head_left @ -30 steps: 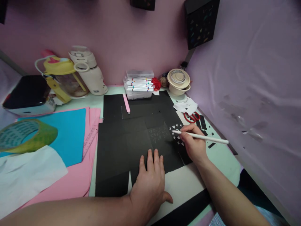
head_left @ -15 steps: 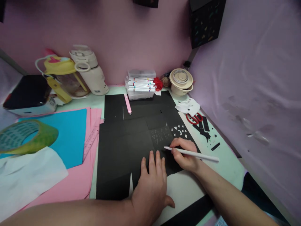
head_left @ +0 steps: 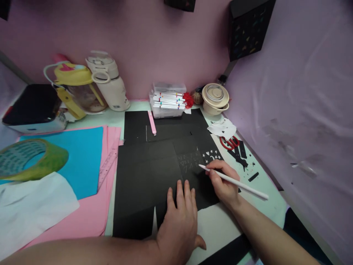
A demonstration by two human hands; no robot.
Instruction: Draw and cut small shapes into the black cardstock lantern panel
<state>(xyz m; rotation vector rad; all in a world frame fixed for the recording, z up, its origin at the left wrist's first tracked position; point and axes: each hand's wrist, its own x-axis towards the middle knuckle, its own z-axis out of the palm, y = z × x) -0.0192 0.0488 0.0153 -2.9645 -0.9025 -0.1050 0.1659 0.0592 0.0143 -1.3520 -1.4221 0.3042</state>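
yellow-green ring-shaped tape roll (head_left: 56, 161): cut off, left edge | black box with coloured specks (head_left: 248, 35): cut off, top edge | faint white marks (head_left: 189, 162) on matte black paper sheet (head_left: 146, 173): illegible | slim white pen (head_left: 242, 186): partly hidden by bare right hand (head_left: 224, 181); tip contact unclear

"What sort of place are you working in?"

"A small craft corner, I'd say. My tabletop (head_left: 273, 195) holds black paper (head_left: 138, 165), a blue sheet (head_left: 88, 158), a box of markers (head_left: 168, 103), red scissors (head_left: 228, 143) and a fat roll of tape (head_left: 57, 158)."

"At home, or in a workshop?"

"I can't tell for sure. My water bottle (head_left: 114, 90) and a yellow-lidded jug (head_left: 73, 78) look homely, against a pinkish wall (head_left: 154, 44), with crinkly purple sheeting (head_left: 298, 73) along my right."
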